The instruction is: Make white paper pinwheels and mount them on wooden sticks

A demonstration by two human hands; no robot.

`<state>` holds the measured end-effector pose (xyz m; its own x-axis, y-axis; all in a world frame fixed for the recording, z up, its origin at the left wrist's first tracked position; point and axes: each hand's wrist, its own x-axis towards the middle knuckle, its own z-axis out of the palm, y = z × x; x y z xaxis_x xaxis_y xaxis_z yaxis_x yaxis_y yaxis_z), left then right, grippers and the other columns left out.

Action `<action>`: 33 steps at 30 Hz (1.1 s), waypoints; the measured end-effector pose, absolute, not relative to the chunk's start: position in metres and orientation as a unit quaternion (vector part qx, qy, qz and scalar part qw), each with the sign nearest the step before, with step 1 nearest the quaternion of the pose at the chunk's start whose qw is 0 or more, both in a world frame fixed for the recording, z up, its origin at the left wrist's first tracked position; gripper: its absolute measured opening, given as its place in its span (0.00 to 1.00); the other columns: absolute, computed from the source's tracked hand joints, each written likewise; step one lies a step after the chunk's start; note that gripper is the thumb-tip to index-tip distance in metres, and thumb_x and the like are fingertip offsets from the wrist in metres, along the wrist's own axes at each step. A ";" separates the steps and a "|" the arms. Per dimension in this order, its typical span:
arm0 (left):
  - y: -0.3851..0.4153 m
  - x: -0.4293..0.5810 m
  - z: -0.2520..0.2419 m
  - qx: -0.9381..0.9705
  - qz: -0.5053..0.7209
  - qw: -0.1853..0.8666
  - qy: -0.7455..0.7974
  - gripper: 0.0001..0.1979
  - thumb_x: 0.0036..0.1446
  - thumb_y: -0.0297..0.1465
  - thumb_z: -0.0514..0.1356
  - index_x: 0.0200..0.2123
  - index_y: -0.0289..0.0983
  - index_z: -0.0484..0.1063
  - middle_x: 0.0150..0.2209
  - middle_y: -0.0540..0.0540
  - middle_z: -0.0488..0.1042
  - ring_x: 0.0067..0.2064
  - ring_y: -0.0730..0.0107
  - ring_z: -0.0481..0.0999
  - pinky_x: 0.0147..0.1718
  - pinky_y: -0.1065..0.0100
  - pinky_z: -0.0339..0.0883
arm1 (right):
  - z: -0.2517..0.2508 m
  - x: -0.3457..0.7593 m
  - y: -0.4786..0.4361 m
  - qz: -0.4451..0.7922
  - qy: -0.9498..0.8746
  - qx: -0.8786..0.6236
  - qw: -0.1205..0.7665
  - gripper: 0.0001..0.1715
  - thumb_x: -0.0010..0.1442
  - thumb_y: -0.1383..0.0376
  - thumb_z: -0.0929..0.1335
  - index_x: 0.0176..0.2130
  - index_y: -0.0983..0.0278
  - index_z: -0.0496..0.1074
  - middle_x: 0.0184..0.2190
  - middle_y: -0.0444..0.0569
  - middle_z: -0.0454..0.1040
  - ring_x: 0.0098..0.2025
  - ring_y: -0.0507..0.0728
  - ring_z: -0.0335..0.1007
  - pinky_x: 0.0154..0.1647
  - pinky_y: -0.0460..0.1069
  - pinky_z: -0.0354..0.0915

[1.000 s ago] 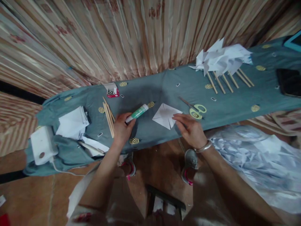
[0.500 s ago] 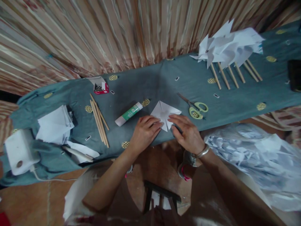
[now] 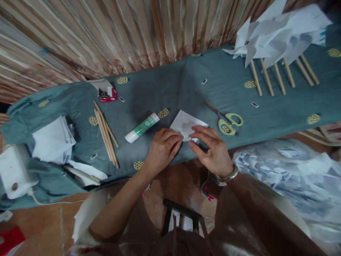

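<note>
A folded square of white paper (image 3: 183, 121) with crease lines lies near the front edge of the cloth-covered table. My left hand (image 3: 163, 147) grips its lower left edge, fingers bent and pressed together. From the other side, my right hand (image 3: 213, 149) takes its lower right part between thumb and fingers. The paper's near corner is partly hidden by the fingers. Left of the paper lies a glue stick (image 3: 142, 128) with a green label. Scissors (image 3: 225, 121) with light green handles rest to its right, blades partly apart.
Wooden sticks (image 3: 106, 137) lie at left, near an open red box of small metal pieces (image 3: 108, 94). Farther left are stacked white papers (image 3: 54, 138) and a white device (image 3: 17, 174). Paper pinwheels (image 3: 269, 39) lie at back right. A plastic bag (image 3: 287, 177) stands at lower right.
My right thumb has moved in to the paper's near edge, and the near corner now looks raised or folded up. My left hand stays on its edge. The view has shifted slightly.
</note>
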<state>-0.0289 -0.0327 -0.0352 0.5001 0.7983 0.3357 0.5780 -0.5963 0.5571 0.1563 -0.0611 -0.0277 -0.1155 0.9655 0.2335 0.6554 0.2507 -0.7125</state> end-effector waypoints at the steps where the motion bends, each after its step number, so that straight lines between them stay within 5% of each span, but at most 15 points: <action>1: -0.032 -0.028 -0.035 0.840 0.293 0.199 0.411 0.07 0.61 0.29 0.57 0.37 0.34 0.74 0.38 0.43 0.77 0.41 0.64 0.72 0.42 0.61 0.68 | -0.029 0.155 -0.060 0.227 -0.705 -0.574 0.349 0.06 0.59 0.64 0.67 0.37 0.61 0.75 0.48 0.53 0.75 0.51 0.61 0.69 0.55 0.59 0.64; 33: -0.033 -0.024 -0.037 0.786 0.303 0.271 0.466 0.08 0.61 0.31 0.57 0.39 0.38 0.77 0.37 0.45 0.78 0.41 0.64 0.74 0.42 0.61 0.67 | -0.033 0.147 -0.052 0.208 -0.677 -0.614 0.348 0.03 0.58 0.66 0.68 0.31 0.60 0.72 0.48 0.51 0.74 0.53 0.63 0.67 0.54 0.62 0.64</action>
<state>-0.0237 -0.0326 -0.0373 0.3816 0.8970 0.2231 0.5680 -0.4180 0.7090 0.1473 -0.0517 -0.0327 -0.0025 0.9763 0.2162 0.6871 0.1588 -0.7090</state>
